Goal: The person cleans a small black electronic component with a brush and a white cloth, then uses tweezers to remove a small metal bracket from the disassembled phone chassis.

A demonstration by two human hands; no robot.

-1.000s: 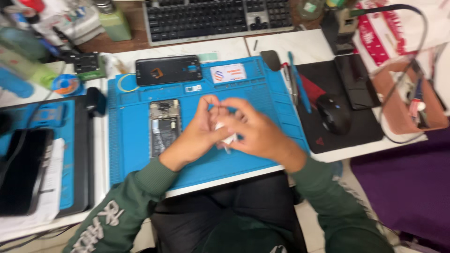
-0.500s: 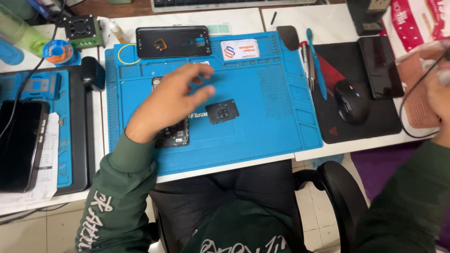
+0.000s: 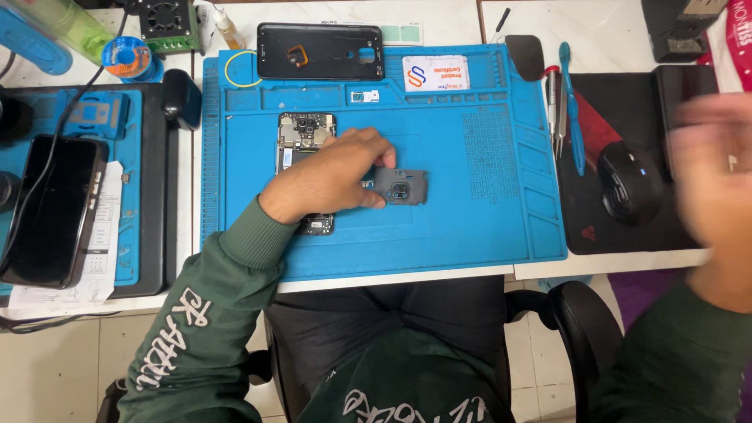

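Phone repair workbench. Blue silicone repair mat [image 3: 470, 227] with moulded part compartments covers white desk [image 3: 611, 23]. Opened phone with exposed board [image 3: 304, 137], detached black back cover [image 3: 319, 52], small inner cover plate [image 3: 401, 186] on mat. Tweezers and screwdriver [image 3: 558, 110] at mat edge. Solder wire spool [image 3: 127, 56], small fan [image 3: 166, 17] and glue bottle [image 3: 228, 31] behind.

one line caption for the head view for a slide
Left hand rests over an opened phone beside a small dark cover piece on a blue repair mat; right hand blurred.
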